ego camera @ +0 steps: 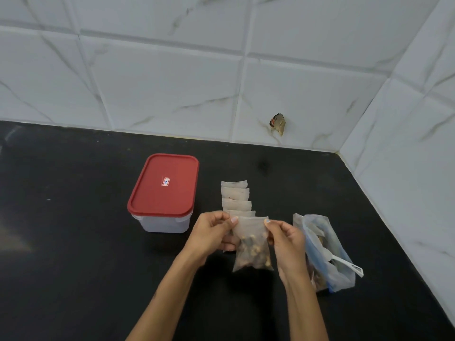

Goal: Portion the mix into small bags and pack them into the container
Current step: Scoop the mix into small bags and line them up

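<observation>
Black stone fills the lower half of the frame as our work surface (pixel 73 254), meeting white marble-look wall tiles (pixel 172 82) that turn a corner at the upper right. One tile near the centre right has a ragged broken hole (pixel 278 124).

At centre left stands a translucent rectangular plastic container (pixel 162 223), closed under a red snap-on lid (pixel 163 184); a small white and red sticker (pixel 166 181) sits on the lid, its print too small for us to read.

Just below the middle we hold up a small clear plastic bag of brown and yellow mix (pixel 252 244). Our left hand (pixel 211 232) pinches its top left corner with curled fingers, and our right hand (pixel 285 239) pinches the top right corner likewise.

Behind it a row of empty small clear bags (pixel 236 196) lies overlapped on the surface. At the right edge of our right hand lies a large blue-trimmed clear bag of mix (pixel 325 254) with a white plastic scoop (pixel 344 263) in its mouth.
</observation>
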A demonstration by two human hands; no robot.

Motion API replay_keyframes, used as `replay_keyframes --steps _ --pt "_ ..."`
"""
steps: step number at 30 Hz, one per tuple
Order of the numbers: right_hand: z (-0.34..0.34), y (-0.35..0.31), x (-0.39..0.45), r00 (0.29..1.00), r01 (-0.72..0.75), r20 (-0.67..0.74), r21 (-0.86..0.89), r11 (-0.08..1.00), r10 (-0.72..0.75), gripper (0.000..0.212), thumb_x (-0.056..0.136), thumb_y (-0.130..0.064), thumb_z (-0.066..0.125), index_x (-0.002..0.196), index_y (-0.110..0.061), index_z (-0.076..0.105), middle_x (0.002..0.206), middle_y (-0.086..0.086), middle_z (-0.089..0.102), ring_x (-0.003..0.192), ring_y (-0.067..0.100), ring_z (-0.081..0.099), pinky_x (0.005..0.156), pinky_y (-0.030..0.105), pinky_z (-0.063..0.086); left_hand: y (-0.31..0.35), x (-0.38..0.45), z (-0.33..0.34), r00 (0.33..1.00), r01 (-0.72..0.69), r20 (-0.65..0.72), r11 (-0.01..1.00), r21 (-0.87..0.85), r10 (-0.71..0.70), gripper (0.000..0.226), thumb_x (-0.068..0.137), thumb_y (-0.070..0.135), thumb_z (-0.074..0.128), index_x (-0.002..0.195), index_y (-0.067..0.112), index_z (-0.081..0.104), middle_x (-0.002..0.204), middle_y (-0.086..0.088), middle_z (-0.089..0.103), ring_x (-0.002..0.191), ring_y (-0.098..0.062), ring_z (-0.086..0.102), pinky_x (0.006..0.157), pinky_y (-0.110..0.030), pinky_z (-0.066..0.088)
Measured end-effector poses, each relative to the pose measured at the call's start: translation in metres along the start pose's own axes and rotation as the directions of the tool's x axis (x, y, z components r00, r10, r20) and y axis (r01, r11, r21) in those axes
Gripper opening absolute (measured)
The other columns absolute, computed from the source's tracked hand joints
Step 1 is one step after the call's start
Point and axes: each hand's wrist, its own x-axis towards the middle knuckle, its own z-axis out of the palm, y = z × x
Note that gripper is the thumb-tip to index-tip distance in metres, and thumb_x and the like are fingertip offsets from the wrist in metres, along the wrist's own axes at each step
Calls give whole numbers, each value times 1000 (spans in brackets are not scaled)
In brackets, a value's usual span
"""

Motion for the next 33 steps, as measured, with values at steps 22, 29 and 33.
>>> replay_keyframes --steps 22,29,33 --pt "10 27 10 997 20 -50 -590 807 -61 26 97 -28 48 110 -15 65 104 3 64 98 15 59 82 23 43 -31 13 8 903 49 -284 581 812 321 32 100 35 41 80 13 53 75 -3 60 65 -17 58 58 -32 49" --pt "-32 -46 -1 948 192 -123 -512 838 -293 18 90 -25 60 106 -21 67 90 -8 67 78 0 61 65 7 40 15 0 49 840 -294 -200 734 613 504 18 98 34 47 100 21 58 86 8 64 77 -5 62 71 -24 54" --pt "-88 -48 7 879 102 -301 -638 763 -370 23 91 -18 58 112 -17 66 106 -1 66 93 9 58 76 17 36 21 -9 105 914 -395 -29 906 154 404 29 91 51 48 97 26 62 92 1 70 87 -5 65 78 -23 55"
